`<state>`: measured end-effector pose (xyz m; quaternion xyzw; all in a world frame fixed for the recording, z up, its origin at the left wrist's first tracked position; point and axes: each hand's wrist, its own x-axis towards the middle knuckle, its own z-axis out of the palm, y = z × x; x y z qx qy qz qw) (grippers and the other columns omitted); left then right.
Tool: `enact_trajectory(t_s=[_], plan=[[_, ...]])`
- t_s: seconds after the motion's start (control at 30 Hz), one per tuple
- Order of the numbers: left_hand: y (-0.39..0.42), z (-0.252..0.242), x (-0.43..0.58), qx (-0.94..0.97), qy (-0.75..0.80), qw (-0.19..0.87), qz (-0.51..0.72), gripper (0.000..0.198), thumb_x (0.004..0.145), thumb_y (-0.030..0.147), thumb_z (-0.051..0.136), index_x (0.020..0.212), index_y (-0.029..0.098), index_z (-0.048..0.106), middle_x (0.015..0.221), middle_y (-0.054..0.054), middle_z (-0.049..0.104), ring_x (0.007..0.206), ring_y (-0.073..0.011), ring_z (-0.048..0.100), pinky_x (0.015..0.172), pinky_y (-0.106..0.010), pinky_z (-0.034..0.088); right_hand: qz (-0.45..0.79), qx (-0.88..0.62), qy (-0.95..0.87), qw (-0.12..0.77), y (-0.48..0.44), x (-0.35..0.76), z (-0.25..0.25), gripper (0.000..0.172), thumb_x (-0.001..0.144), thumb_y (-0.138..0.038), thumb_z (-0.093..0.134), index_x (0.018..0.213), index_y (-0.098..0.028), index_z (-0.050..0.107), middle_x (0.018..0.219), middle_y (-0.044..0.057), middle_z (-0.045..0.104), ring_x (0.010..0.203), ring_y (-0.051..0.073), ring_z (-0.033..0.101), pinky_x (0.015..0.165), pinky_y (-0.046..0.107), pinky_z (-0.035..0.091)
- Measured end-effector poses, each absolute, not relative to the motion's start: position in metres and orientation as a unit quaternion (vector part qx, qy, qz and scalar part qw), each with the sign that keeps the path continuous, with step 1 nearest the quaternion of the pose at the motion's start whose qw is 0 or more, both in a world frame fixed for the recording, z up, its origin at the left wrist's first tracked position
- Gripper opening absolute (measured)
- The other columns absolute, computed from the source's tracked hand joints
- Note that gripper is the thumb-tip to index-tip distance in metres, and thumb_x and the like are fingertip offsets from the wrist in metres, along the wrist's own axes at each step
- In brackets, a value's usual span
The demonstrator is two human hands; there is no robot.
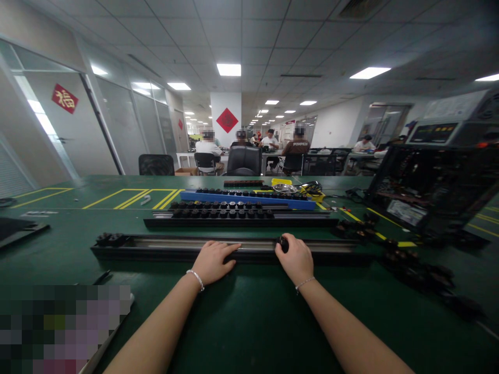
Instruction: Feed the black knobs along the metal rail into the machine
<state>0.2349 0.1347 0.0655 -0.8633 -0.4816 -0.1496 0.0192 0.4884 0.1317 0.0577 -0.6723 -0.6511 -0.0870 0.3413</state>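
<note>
A long black channel-shaped rail (156, 253) lies crosswise on the green table in front of me, with a pale strip along its inside. Several small black round parts (113, 239) sit in its left end. My left hand (214, 261) rests over the near edge of the rail, fingers stretched out and thumb apart, holding nothing. To the right, my right hand (297, 258) grips a small black round part (283, 244) at the rail. Whether that part touches the rail's inside, I cannot tell.
Behind the rail lie another black rail (241, 222) and a blue rail (249, 199), both with rows of black parts. Loose black parts (421, 270) are strewn at the right, near an opened machine casing (421, 182). A pixelated object (66, 327) lies front left. Several people sit at far tables.
</note>
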Motion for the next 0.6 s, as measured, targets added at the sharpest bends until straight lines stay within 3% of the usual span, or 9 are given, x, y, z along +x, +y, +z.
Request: enact_trajectory(t_s=[0.6], plan=[[0.134, 0.066, 0.235, -0.864, -0.478, 0.024, -0.153, 0.047, 0.082, 0.037, 0.049, 0.128, 0.032, 0.045, 0.103, -0.001, 0.066, 0.097, -0.0206, 0.056, 0.090, -0.039, 0.033, -0.069, -0.705, -0.629, 0.319, 0.128, 0.501, 0.064, 0.027, 0.080, -0.031, 0.044, 0.099, -0.019, 0.059, 0.092, 0.006, 0.065, 0.084, 0.020, 0.057, 0.073, 0.031, 0.039]])
